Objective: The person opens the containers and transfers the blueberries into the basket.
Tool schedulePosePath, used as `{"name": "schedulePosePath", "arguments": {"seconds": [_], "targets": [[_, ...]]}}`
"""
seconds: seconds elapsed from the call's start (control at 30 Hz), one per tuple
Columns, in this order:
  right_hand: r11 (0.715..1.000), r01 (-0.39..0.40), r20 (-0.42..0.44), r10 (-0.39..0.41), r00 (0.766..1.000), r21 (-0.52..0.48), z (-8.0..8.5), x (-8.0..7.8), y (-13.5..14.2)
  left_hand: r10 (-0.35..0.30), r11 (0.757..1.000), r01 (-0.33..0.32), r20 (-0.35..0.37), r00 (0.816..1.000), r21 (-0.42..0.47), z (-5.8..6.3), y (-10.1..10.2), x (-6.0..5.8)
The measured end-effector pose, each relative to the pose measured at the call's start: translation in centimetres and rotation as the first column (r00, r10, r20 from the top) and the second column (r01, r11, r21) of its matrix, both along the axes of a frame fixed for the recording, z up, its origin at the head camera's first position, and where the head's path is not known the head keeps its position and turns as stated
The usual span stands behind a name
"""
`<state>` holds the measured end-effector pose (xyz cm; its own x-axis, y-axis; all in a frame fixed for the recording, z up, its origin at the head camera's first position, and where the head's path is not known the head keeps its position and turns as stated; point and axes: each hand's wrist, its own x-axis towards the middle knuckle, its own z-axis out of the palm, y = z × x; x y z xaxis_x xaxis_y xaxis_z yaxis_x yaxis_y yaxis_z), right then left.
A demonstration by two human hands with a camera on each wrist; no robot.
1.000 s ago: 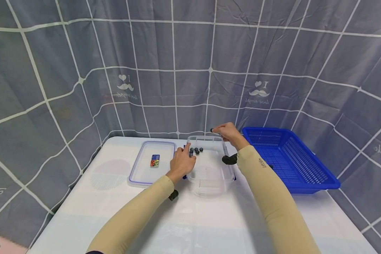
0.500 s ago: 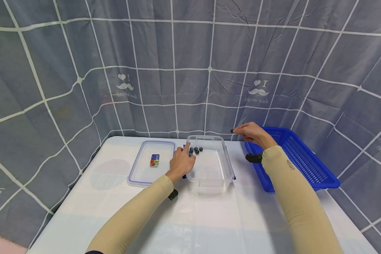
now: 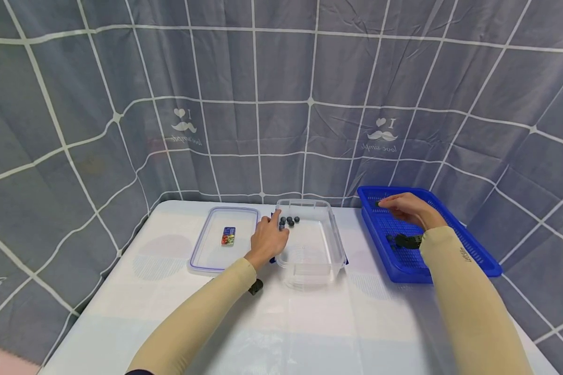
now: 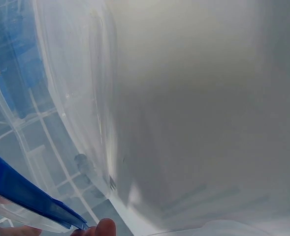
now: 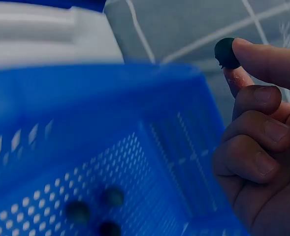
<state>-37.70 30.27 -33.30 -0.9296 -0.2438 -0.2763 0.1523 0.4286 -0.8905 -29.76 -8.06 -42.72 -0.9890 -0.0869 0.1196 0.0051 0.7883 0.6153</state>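
Note:
My left hand (image 3: 268,238) grips the left wall of a clear plastic food container (image 3: 315,271), near its blue latch (image 4: 31,199). Several blueberries (image 3: 290,221) lie at the container's far left, close to those fingers. Over the blue plastic basket (image 3: 389,271) on the right, my right hand (image 3: 410,209) pinches one blueberry (image 5: 227,53) between thumb and index finger, the other fingers curled in. Below it in the right wrist view, three blueberries (image 5: 113,195) sit on the basket's perforated floor.
Left of the container lies its clear lid (image 3: 211,255) with a blue-purple rim and a small colourful label (image 3: 228,236). A white table (image 3: 281,328) bears everything, with a grey checked curtain (image 3: 281,130) behind it.
My right hand has moved right with the blueberry, from the container's far right edge to over the basket. The left hand and the container have stayed in place.

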Motion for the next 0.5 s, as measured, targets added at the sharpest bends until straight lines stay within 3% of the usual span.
{"name": "schedulePosePath", "arguments": {"seconds": [0.2, 0.5], "targets": [[0.999, 0.021, 0.054, -0.019, 0.998, -0.032, -1.8, 0.3, 2.5, 0.0, 1.0, 0.0, 0.002, 1.0, -0.005, 0.1, 0.0, -0.1], [0.994, 0.016, 0.139, -0.031, 0.99, 0.113, -4.4, 0.2, 4.8, -0.004, 1.0, 0.004, 0.007, 1.0, 0.003, 0.1, -0.1, -0.1]]}}
